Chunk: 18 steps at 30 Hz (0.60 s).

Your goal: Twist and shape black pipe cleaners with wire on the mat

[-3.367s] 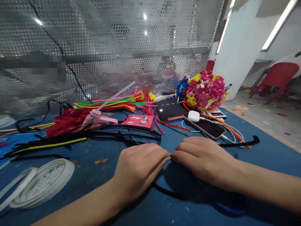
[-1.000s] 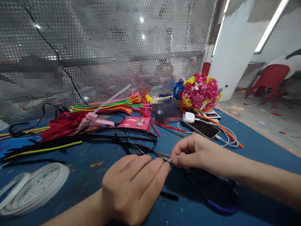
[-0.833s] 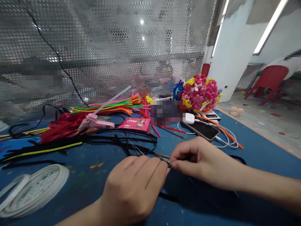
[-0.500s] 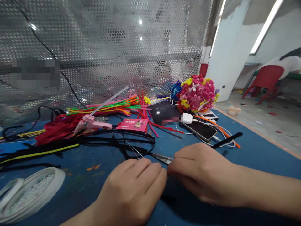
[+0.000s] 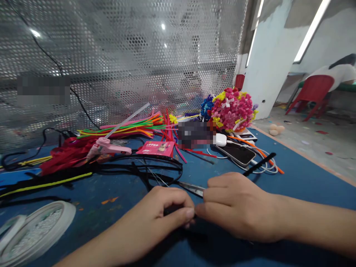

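Observation:
A black pipe cleaner (image 5: 260, 164) sticks out beyond my right hand (image 5: 241, 207), whose fingers are curled closed around it. My left hand (image 5: 164, 215) is pinched, thumb against fingers, with a dark piece of the black pipe cleaner showing inside its curl. The fingertips of both hands meet or nearly meet low in the middle, and they hide most of what lies between them. Just behind the hands, the metal blades of scissors (image 5: 191, 188) rest on the blue table (image 5: 111, 222); their handles are not clearly visible.
At the left stands a white round tray of small beads (image 5: 41, 230). Behind lie black pipe cleaners, a pink glue gun (image 5: 108, 146), a pink card (image 5: 157, 148) and coloured pipe cleaners (image 5: 130, 126). A phone (image 5: 236, 152), cables and a pink flower bouquet (image 5: 232, 109) are at back right. Someone sits far right.
My left hand has turned, so its thumb and the gap inside its grip now show. The projecting end of the black pipe cleaner has shifted slightly left with my right hand.

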Tool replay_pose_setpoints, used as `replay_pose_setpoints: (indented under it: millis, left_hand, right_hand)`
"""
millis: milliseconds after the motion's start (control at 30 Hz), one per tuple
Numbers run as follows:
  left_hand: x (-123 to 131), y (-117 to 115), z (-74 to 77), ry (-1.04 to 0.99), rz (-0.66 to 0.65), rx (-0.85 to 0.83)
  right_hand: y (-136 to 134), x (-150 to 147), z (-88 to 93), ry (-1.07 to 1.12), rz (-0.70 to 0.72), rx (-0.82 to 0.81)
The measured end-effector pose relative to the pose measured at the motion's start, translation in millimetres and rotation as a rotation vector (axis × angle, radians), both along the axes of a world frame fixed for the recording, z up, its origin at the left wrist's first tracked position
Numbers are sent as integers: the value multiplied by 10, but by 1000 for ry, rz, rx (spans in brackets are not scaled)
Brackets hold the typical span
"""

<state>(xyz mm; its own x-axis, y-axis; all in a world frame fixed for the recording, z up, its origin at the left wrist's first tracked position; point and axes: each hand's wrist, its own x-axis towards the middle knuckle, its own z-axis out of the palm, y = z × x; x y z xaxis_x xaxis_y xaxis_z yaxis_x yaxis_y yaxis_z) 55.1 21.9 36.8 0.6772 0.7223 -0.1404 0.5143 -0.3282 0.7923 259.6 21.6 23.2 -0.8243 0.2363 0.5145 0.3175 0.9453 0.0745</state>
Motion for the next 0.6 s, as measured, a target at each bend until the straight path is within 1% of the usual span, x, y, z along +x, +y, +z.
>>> replay_pose_setpoints:
  millis: [67,100,133,200,267,367,467,533,600]
  left_hand:
    - [0,13,-36,-127,70,-465]
    - [6,8,-71,-189,94,-654]
    - [15,-3,-114,-248,113,-805]
    - [37,-40,-202,-317,131,-998]
    - [59,-80,-260,-316,120,-1091]
    - [77,-118,-258,-265,80,-1125]
    - [78,-115,-218,-290,77,-1109]
    - [74,-91,-212,-323,66,-1103]
    - [66,-56,-226,-358,46,-1071]
  right_hand:
    - [-4,17,-9,56,81,88]
    - [-6,28,-33,82,115,144]
    - [-5,41,-69,104,138,204]
    - [8,66,-168,141,197,351]
    - [40,82,-269,172,298,488]
    - [98,80,-332,213,408,592]
    - [123,60,-251,242,402,621]
    - [108,54,-158,256,340,617]
    - [73,64,-82,222,251,616]
